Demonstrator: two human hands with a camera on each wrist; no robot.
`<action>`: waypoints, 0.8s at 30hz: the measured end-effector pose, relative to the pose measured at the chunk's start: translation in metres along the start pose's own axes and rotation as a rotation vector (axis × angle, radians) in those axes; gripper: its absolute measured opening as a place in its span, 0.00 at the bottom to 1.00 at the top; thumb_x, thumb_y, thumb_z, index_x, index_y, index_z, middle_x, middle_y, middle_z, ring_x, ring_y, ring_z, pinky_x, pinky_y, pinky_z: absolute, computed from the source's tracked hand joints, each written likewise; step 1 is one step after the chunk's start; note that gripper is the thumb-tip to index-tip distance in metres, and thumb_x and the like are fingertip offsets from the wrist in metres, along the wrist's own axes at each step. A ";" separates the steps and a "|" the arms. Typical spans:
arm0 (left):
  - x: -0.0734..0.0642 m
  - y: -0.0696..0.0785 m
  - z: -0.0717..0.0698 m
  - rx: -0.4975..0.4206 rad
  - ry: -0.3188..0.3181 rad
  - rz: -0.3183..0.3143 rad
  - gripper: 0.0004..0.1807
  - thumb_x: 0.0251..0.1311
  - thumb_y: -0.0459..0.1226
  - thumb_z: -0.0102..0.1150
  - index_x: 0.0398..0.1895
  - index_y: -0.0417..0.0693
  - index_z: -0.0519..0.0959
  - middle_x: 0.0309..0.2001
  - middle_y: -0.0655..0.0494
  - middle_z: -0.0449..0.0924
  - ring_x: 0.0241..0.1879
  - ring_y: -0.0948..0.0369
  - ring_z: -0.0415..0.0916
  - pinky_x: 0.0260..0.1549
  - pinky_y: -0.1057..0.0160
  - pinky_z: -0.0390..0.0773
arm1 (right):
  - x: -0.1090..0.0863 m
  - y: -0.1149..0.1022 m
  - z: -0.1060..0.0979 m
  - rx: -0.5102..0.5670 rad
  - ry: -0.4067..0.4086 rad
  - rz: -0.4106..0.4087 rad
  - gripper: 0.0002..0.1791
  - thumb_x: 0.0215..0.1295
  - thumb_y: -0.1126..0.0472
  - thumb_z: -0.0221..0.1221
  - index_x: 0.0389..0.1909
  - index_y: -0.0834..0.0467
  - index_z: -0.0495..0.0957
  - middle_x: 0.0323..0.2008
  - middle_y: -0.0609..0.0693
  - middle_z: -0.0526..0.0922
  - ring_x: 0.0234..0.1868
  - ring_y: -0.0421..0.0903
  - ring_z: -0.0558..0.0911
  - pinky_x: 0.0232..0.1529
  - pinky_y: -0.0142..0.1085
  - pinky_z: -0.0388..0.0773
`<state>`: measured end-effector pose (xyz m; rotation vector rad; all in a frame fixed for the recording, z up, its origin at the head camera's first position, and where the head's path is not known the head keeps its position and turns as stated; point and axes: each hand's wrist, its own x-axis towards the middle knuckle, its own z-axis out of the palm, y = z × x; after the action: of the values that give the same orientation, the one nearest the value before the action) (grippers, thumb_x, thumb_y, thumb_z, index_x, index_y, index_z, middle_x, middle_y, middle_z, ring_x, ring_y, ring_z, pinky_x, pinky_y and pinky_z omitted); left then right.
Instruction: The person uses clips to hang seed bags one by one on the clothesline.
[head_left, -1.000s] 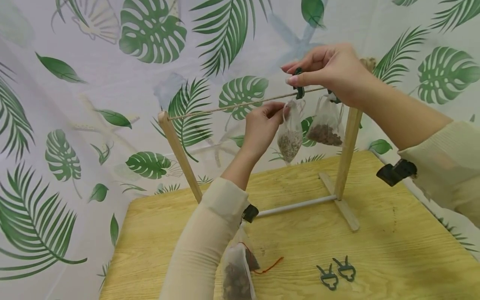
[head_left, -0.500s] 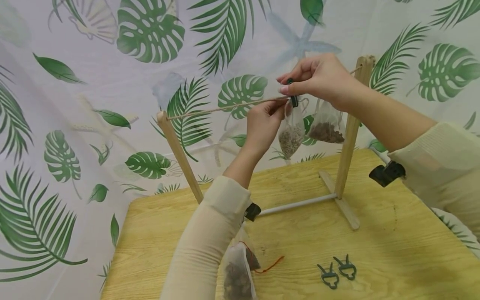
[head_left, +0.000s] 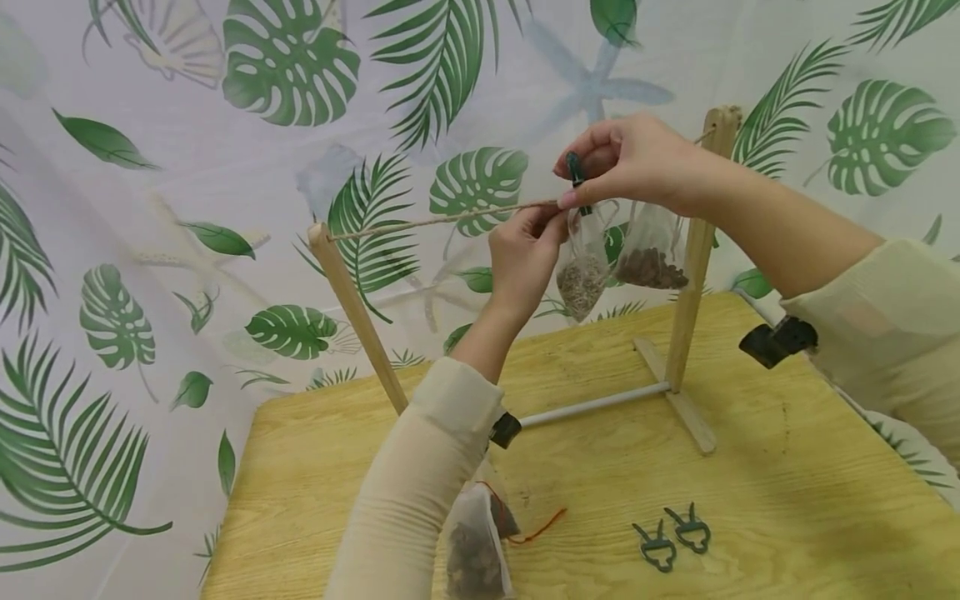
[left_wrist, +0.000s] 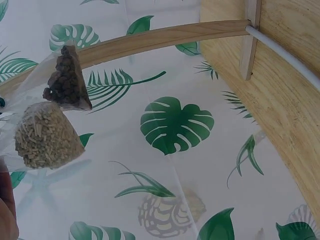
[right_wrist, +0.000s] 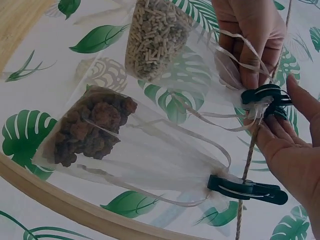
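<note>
Up at the twine line, my left hand pinches the top of a sheer drawstring bag filled with pale pellets. My right hand has its thumb and fingers around the handles of a dark green clip. In the right wrist view this clip's jaws bite the gathered bag neck at the twine. Beside it hangs a second sheer bag of reddish-brown lumps, fixed to the twine by another dark green clip. The left wrist view shows both bags and a sliver of a hand.
A wooden stand with a left post, a right post and a white crossbar carries the twine. On the wooden table lie two loose green clips and a filled mesh bag with red string, partly behind my left sleeve.
My right hand has brought the clip down and slightly left onto the twine and bag neck. My left hand stays at the twine, keeping hold of the bag top.
</note>
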<state>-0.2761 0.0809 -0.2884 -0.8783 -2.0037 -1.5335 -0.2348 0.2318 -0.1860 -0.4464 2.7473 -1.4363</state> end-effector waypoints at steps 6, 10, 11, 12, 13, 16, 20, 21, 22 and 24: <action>-0.007 -0.006 -0.005 -0.018 -0.052 -0.035 0.08 0.63 0.30 0.57 0.36 0.33 0.82 0.33 0.43 0.83 0.29 0.57 0.80 0.29 0.75 0.75 | -0.006 -0.008 0.006 -0.174 0.007 -0.015 0.36 0.57 0.56 0.67 0.64 0.64 0.65 0.60 0.60 0.73 0.59 0.53 0.74 0.57 0.42 0.72; -0.018 -0.013 -0.012 -0.050 -0.115 -0.102 0.09 0.63 0.34 0.58 0.40 0.36 0.82 0.37 0.46 0.84 0.34 0.57 0.81 0.33 0.73 0.77 | -0.015 -0.015 0.013 -0.313 0.053 0.000 0.43 0.59 0.50 0.65 0.69 0.64 0.57 0.66 0.63 0.66 0.66 0.59 0.66 0.62 0.53 0.65; -0.021 -0.015 -0.013 -0.052 -0.130 -0.114 0.10 0.63 0.35 0.58 0.41 0.37 0.82 0.38 0.47 0.84 0.35 0.56 0.81 0.34 0.73 0.77 | -0.017 -0.016 0.014 -0.333 0.064 0.011 0.44 0.59 0.48 0.64 0.70 0.64 0.56 0.66 0.63 0.65 0.67 0.60 0.65 0.62 0.53 0.64; -0.023 -0.016 -0.015 -0.054 -0.140 -0.124 0.10 0.63 0.36 0.58 0.42 0.38 0.82 0.39 0.47 0.84 0.35 0.56 0.81 0.35 0.72 0.78 | -0.020 -0.017 0.015 -0.349 0.075 0.021 0.45 0.60 0.47 0.63 0.70 0.64 0.55 0.67 0.63 0.64 0.67 0.60 0.64 0.63 0.54 0.63; -0.026 -0.018 -0.017 -0.056 -0.147 -0.130 0.10 0.63 0.36 0.59 0.42 0.38 0.82 0.39 0.47 0.84 0.36 0.56 0.81 0.35 0.71 0.78 | -0.022 -0.018 0.016 -0.368 0.086 0.030 0.45 0.60 0.46 0.63 0.70 0.64 0.55 0.67 0.63 0.64 0.67 0.60 0.64 0.63 0.54 0.63; -0.035 -0.021 -0.023 -0.096 -0.172 -0.191 0.11 0.63 0.38 0.59 0.41 0.39 0.82 0.38 0.47 0.84 0.36 0.57 0.82 0.36 0.70 0.79 | -0.029 -0.019 0.017 -0.401 0.117 0.041 0.45 0.60 0.44 0.61 0.70 0.65 0.55 0.65 0.64 0.66 0.65 0.61 0.66 0.62 0.55 0.63; -0.050 -0.023 -0.029 -0.159 -0.210 -0.309 0.11 0.63 0.38 0.59 0.41 0.39 0.82 0.37 0.46 0.84 0.36 0.60 0.83 0.37 0.69 0.80 | -0.037 -0.017 0.021 -0.405 0.139 0.044 0.43 0.60 0.42 0.61 0.68 0.65 0.60 0.63 0.64 0.70 0.62 0.61 0.70 0.60 0.55 0.66; -0.054 -0.023 -0.030 -0.160 -0.225 -0.328 0.11 0.63 0.38 0.59 0.41 0.39 0.83 0.37 0.46 0.84 0.36 0.60 0.83 0.36 0.69 0.80 | -0.039 -0.016 0.023 -0.408 0.137 0.044 0.43 0.60 0.41 0.61 0.67 0.65 0.61 0.61 0.63 0.71 0.61 0.61 0.71 0.59 0.54 0.67; -0.058 -0.023 -0.031 -0.156 -0.241 -0.336 0.11 0.63 0.38 0.59 0.41 0.39 0.83 0.36 0.46 0.84 0.35 0.59 0.83 0.35 0.69 0.80 | -0.041 -0.015 0.024 -0.404 0.135 0.042 0.42 0.60 0.41 0.61 0.66 0.65 0.62 0.60 0.63 0.72 0.60 0.61 0.72 0.58 0.54 0.68; -0.066 -0.022 -0.034 -0.140 -0.278 -0.327 0.10 0.62 0.36 0.59 0.41 0.38 0.82 0.35 0.45 0.84 0.35 0.58 0.83 0.34 0.69 0.80 | -0.044 -0.013 0.026 -0.398 0.136 0.030 0.41 0.59 0.41 0.61 0.65 0.65 0.65 0.58 0.63 0.74 0.58 0.60 0.74 0.57 0.54 0.69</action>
<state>-0.2477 0.0307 -0.3400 -0.8919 -2.3541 -1.8329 -0.1855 0.2147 -0.1961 -0.3181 3.1402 -0.9395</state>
